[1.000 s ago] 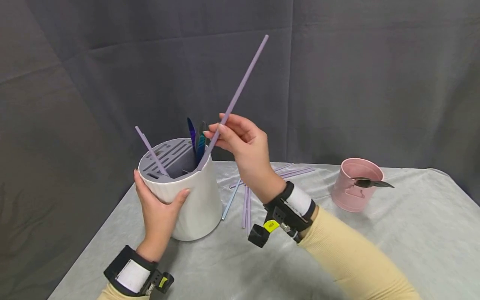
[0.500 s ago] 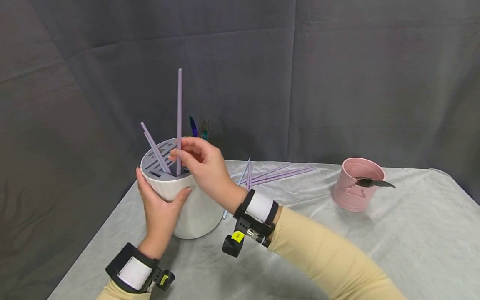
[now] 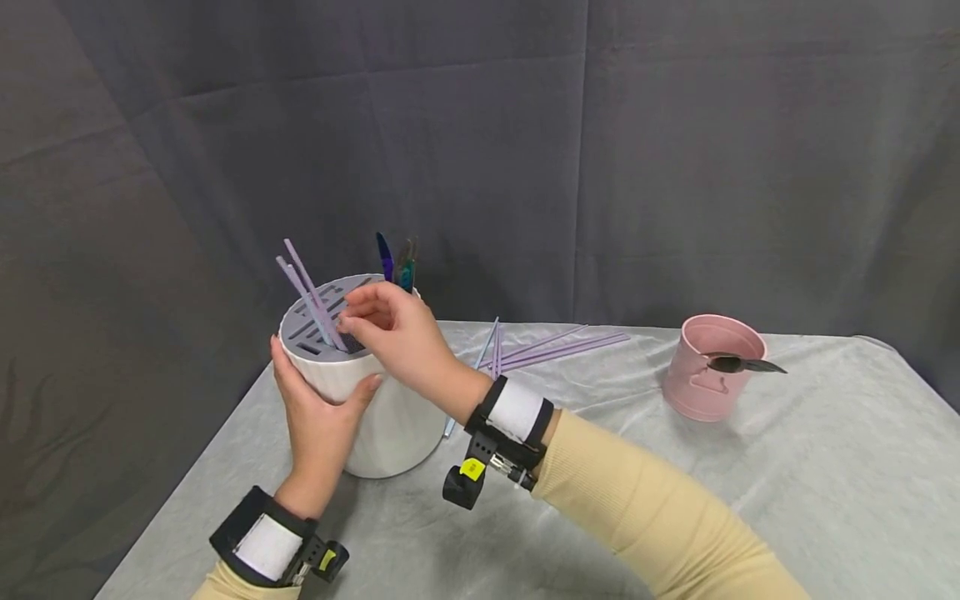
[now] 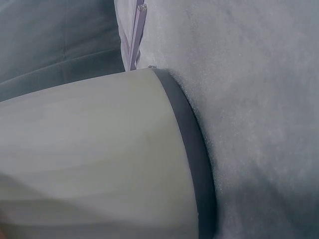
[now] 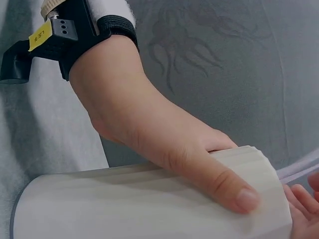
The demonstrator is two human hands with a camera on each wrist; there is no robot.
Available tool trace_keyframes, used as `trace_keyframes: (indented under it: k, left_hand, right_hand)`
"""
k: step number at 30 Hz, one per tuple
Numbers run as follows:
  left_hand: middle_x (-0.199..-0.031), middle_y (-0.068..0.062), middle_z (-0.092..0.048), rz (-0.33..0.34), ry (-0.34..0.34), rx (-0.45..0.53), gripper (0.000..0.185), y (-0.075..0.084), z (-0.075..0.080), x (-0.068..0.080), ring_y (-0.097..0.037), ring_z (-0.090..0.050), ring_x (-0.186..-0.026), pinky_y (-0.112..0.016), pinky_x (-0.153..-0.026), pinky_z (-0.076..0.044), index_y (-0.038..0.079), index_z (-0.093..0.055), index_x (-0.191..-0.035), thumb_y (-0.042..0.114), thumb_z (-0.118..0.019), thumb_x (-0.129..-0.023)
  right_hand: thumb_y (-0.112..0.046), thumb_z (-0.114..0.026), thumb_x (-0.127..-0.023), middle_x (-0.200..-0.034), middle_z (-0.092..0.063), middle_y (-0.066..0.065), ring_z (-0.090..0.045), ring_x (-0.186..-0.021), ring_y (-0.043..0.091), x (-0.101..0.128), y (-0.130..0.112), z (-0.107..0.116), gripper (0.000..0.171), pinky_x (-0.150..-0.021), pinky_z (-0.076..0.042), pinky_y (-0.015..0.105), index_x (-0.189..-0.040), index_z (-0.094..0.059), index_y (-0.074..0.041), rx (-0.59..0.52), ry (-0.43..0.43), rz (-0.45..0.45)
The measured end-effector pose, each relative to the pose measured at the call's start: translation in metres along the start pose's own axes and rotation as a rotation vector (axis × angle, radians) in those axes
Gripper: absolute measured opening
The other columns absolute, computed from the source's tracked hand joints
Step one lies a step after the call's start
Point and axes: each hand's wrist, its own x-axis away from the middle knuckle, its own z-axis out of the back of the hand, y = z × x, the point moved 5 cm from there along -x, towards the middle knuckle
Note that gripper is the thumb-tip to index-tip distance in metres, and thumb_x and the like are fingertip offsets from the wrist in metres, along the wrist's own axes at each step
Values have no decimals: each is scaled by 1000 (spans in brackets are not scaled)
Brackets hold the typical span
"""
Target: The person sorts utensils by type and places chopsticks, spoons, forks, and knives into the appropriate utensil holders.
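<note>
My left hand (image 3: pixel 318 421) grips the side of a white round utensil holder (image 3: pixel 393 429), its thumb across the front, as the right wrist view also shows. A grey slotted insert (image 3: pixel 303 333) tops the holder, beside an open compartment. Several thin lilac and pale blue chopsticks (image 3: pixel 309 293) stand in that compartment, leaning left. Right beside them, over the opening, my right hand (image 3: pixel 408 333) has loosely bent fingers with no chopstick seen between them. Its fingers (image 5: pixel 299 204) show at the right wrist view's edge. In the left wrist view the holder's white wall (image 4: pixel 109 144) fills the lower left.
A blue-bladed knife (image 3: pixel 385 254) and a teal-handled utensil (image 3: pixel 407 271) stick up behind my right hand. Loose chopsticks (image 3: pixel 558 352) lie on the grey cloth right of the holder. Farther right stands a pink bucket (image 3: pixel 693 400) with a dark spoon (image 3: pixel 742 364) at its rim.
My right hand carried a lilac chopstick leftward into the holder's compartment and let go of it. That chopstick now leans left with the others. My left hand stayed on the holder.
</note>
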Motion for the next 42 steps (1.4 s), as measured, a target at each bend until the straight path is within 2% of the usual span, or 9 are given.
trace_keyframes:
  k: [3,8,12,16,23,27,32,37,42]
  left_hand:
    - [-156,-18,-15,6,2,9,126,-1,0,0,-27,-17,-142,-47,-113,-15,1,-4,-153,59,-79,-70]
    - [-156,-18,-17,-2,13,24,125,-2,-2,3,-28,-18,-142,-46,-114,-15,1,-6,-153,57,-81,-70]
    - [-156,-17,-17,-2,14,15,125,-1,-4,4,-26,-18,-142,-46,-114,-14,2,-7,-154,58,-80,-69]
    - [-156,-15,-18,-12,21,9,125,0,-4,2,-25,-18,-142,-46,-115,-14,3,-7,-154,61,-79,-69]
    - [-156,-15,-17,0,10,4,125,-2,-5,1,-26,-18,-142,-48,-114,-15,4,-7,-154,61,-79,-69]
    - [-157,-14,-16,14,0,-4,121,-3,-5,0,-25,-18,-142,-48,-114,-14,5,-6,-154,50,-82,-72]
    - [-157,-14,-16,20,-3,-3,118,-5,-5,0,-25,-18,-142,-49,-114,-14,6,-6,-154,38,-85,-73]
    - [-156,-15,-18,17,4,6,122,-5,-5,1,-26,-19,-141,-49,-114,-14,5,-7,-154,51,-83,-71]
    - [-156,-15,-18,1,10,9,123,-5,-6,2,-26,-18,-142,-48,-114,-14,5,-7,-154,56,-81,-70]
  right_hand:
    - [0,-61,-94,-105,-67,21,-67,-95,24,3,2,3,22,-84,-51,24,-114,-59,9,-60,12,27]
    - [7,-56,-94,-96,-64,28,-69,-84,20,19,12,28,21,-80,-55,34,-112,-54,16,-217,91,163]
    - [9,-51,-94,-83,-64,16,-64,-73,11,37,36,60,15,-74,-56,31,-107,-54,16,-297,219,177]
    - [7,-51,-95,-77,-61,3,-62,-67,10,52,69,87,10,-68,-54,24,-103,-56,10,-313,346,62]
    - [6,-52,-95,-72,-59,3,-59,-58,7,67,124,113,8,-58,-50,20,-100,-56,10,-224,462,-210]
    - [3,-52,-94,-70,-58,4,-57,-55,7,73,150,115,10,-52,-47,19,-100,-56,11,-121,427,-398]
    - [1,-54,-92,-66,-56,5,-55,-50,9,77,177,114,9,-45,-44,20,-93,-57,9,36,319,-579]
    - [-3,-58,-91,-61,-53,4,-53,-48,12,80,193,112,9,-44,-44,22,-87,-57,5,164,228,-717]
    - [-4,-60,-86,-57,-51,3,-51,-44,11,78,196,112,8,-40,-42,22,-83,-57,3,243,188,-763]
